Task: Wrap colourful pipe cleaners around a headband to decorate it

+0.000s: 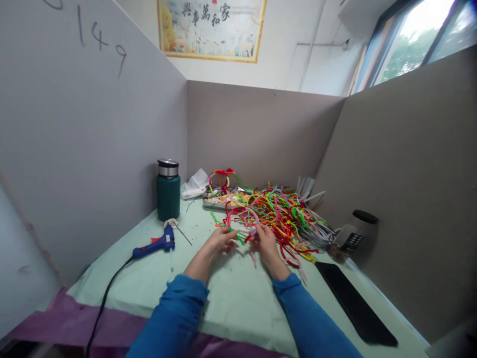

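Note:
My left hand [220, 241] has its fingers pinched on a green pipe cleaner [239, 237] over the middle of the table. Close to its right, my right hand [265, 241] grips the right side of a pink pipe-cleaner loop [244, 211], which arches up between both hands. Short red and green twists show between the fingertips; how they join is too small to tell. Right behind the hands spreads a big tangled pile of colourful pipe cleaners [286, 209]. A metal tray [216, 204] of small pieces lies at its left, with a pipe-cleaner ring shape [224, 180] at the tray's back.
A blue glue gun [158, 244] with a black cord lies left of my hands, behind it a green bottle [168, 194] and white tissue [196, 184]. On the right are a black flat object [356, 303] and a tilted jar [356, 233]. Partitions enclose three sides.

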The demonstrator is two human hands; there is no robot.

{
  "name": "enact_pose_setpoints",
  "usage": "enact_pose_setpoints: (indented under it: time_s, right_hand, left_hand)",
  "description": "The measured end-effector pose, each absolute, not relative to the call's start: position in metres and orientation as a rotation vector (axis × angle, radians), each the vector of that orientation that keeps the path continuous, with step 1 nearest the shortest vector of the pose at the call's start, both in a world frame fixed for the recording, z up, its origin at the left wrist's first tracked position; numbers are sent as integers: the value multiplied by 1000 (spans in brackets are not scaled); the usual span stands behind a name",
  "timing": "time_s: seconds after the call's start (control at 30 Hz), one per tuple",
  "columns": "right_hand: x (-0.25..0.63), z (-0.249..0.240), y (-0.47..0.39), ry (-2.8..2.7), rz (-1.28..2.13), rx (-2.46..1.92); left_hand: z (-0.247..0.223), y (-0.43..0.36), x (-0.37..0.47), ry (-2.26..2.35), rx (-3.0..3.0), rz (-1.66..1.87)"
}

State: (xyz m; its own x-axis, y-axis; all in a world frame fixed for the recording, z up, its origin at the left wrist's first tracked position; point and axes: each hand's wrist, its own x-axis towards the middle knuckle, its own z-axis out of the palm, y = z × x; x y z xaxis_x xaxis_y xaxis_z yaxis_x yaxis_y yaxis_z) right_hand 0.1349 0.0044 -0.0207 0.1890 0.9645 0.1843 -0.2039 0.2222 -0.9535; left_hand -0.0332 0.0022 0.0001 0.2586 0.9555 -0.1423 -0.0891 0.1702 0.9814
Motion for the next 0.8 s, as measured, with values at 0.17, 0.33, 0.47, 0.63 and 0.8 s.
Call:
enact_pose_setpoints:
  time_s: [0.17,0.33,0.47,0.63,0.8]
  right_hand:
    - [129,-20,4,-1040,1113,-889]
    - [128,-20,-1,-1202,1159,-958]
    - [129,-23,-3,-1336,1106,-1044]
    - [127,-25,-2,-1334,1118,-1016]
    - [127,-30,0,-1358,1092,-993]
  left_hand:
    - [2,-4,-29,952,1145,841]
    - [7,-5,-28,1002,1200,946]
    - [7,-5,-27,1011,1264,988]
    - [7,-4,-26,1021,1329,1034]
    - [5,-3,-23,1043,1342,1103]
